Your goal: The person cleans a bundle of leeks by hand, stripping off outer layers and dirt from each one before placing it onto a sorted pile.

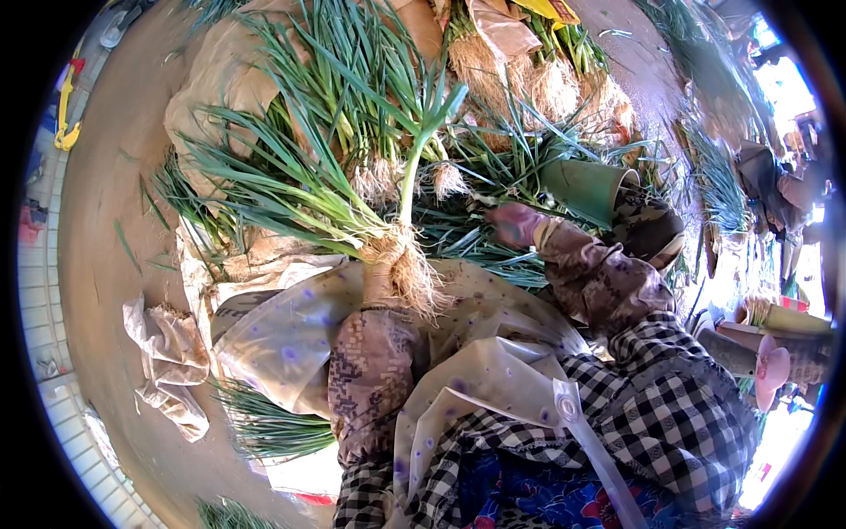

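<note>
My left hand point(379, 275) is closed round the root end of a bunch of green onions point(326, 189). Their long leaves fan out up and to the left, and pale stringy roots hang beside my wrist. One thick stalk point(409, 181) stands nearly upright from the same bunch. Out to the right, my right hand point(516, 224) is low over loose green leaves point(476, 242); its fingers are blurred, so what it holds, if anything, cannot be made out. A clear spotted plastic apron point(300, 331) covers my lap under the left hand.
More rooted green onions point(489, 70) lie bundled at the far side. A green bucket point(582, 189) lies tipped beside my right hand, near a camouflage shoe point(648, 225). Crumpled sacking point(167, 361) is on the left floor. Other leafy heaps point(718, 185) line the right side.
</note>
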### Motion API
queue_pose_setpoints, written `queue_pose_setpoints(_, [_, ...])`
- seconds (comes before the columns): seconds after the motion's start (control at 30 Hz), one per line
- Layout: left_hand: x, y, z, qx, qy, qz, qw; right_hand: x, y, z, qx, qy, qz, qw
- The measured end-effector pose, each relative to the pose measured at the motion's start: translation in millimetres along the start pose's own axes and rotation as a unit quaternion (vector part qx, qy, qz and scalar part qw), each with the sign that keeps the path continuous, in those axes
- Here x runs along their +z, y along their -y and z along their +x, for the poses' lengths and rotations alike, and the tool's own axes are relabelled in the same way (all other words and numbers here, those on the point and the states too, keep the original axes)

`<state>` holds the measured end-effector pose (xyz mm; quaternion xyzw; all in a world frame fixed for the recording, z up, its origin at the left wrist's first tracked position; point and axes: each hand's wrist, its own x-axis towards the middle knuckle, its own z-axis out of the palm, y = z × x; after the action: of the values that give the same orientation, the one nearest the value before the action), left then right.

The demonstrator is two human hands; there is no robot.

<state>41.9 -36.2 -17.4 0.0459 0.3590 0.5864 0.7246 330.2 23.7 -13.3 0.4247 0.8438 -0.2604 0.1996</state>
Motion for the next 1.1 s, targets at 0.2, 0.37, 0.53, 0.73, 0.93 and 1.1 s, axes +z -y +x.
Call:
queue_pose_setpoints(0.2, [-21, -29, 55, -0.067, -0.023, 0.319, 0.945, -100, 88, 92, 0.094, -0.125, 0.719, 0.677])
queue_pose_setpoints(0.37, [-16, -17, 39, -0.038, 0.049, 0.227, 0.972, -103, 66, 133, -0.024, -0.177, 0.729, 0.66])
queue_pose_setpoints(0.53, [-5, -20, 28, -0.036, 0.037, -0.03, 0.998, -130, 108, 114, -0.152, -0.162, 0.699, 0.68])
queue_pose_setpoints(0.73, [22, -29, 5, -0.1, -0.096, 0.077, 0.987, -115, 105, 126, -0.061, -0.268, 0.381, 0.883])
queue_pose_setpoints(0.93, [17, -17, -1, 0.008, -0.129, 0.233, 0.964, -77, 85, 153, -0.02, -0.399, 0.127, 0.908])
queue_pose_setpoints(1.1, [-2, -7, 14, 0.027, -0.122, 0.311, 0.942, -78, 86, 153, -0.021, -0.374, 0.334, 0.865])
